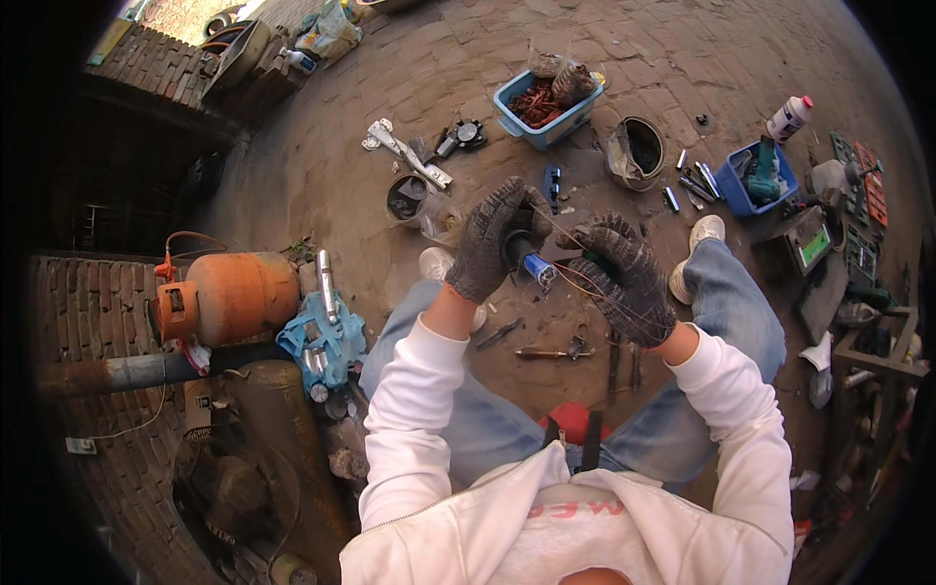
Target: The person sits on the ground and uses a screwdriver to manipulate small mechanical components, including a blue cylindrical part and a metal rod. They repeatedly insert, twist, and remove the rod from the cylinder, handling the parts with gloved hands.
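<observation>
My left hand (485,244), in a dark knitted glove, is closed around a black round part. A blue cylinder (538,268) sticks out of that part toward me. Opposite it, my right hand (629,283), gloved the same way, is closed on thin wires (582,283) running from the end of the blue cylinder. Something dark green shows between the right fingers; its kind is hidden. Below my hands, on the brick ground, lie a tool with an orange-brown handle (546,353) and a dark slim tool (499,333).
Ahead stand a blue basin (507,122) of reddish wire, a round bucket (661,175) and a smaller pot (390,207). A blue bin (733,203) holding a green power drill (765,174) is at right. An orange gas cylinder (249,297) and a blue plastic bag (346,327) lie left.
</observation>
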`<state>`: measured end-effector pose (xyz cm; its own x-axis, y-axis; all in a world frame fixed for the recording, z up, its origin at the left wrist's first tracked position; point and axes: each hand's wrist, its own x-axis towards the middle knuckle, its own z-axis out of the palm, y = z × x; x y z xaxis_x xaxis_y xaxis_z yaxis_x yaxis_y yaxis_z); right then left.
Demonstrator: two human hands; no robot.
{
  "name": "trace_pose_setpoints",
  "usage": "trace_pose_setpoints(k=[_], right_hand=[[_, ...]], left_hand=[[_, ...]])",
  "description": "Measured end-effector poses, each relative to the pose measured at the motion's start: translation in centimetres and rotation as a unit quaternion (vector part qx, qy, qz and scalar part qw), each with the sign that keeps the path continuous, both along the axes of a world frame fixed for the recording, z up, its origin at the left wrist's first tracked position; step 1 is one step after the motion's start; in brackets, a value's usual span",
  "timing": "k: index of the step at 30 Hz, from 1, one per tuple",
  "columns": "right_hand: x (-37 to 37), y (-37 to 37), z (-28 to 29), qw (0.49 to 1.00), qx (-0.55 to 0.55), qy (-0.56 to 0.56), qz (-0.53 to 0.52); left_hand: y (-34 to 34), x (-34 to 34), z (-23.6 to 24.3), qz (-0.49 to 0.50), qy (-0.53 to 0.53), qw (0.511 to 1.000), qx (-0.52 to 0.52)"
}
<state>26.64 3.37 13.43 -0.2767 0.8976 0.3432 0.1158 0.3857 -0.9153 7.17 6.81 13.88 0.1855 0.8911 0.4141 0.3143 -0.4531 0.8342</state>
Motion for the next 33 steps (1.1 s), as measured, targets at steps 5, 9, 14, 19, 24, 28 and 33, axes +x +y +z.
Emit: trace_pose_setpoints(k=[5,9,14,19,24,28,33], right_hand=[[0.0,0.5,-0.3,0.985,0.129,-0.108,-0.033],[-0.4,-0.3,-0.4,0.985,-0.165,0.002,0.041],[-0.5,-0.6,-1.1,0.986,-0.147,-0.065,0.054],[-0.8,0.8,-2.4,0.995,-0.09,-0.041,0.003],[-0.8,1.2,-1.4,0.982,0.008,-0.176,0.065],[0.0,1.3,0.8,0.981,-0.171,-0.058,0.067],[0.5,2.0,1.8,0.935,-0.335,-0.01,0.118]], left_hand=[[0.3,-0.4,0.8,0.04,-0.264,0.894,-0.36],[1.7,-0.8,0.0,0.14,-0.327,0.853,-0.383],[2.4,-1.5,-0.7,0.253,-0.436,0.735,-0.453],[1.7,-1.0,0.0,0.237,-0.427,0.755,-0.438],[1.4,-0.2,-0.3,0.276,-0.321,0.801,-0.423],[1.3,-1.6,-2.2,0.224,-0.256,0.881,-0.328],[1.7,-2.5,-4.4,0.261,0.034,0.963,0.053]])
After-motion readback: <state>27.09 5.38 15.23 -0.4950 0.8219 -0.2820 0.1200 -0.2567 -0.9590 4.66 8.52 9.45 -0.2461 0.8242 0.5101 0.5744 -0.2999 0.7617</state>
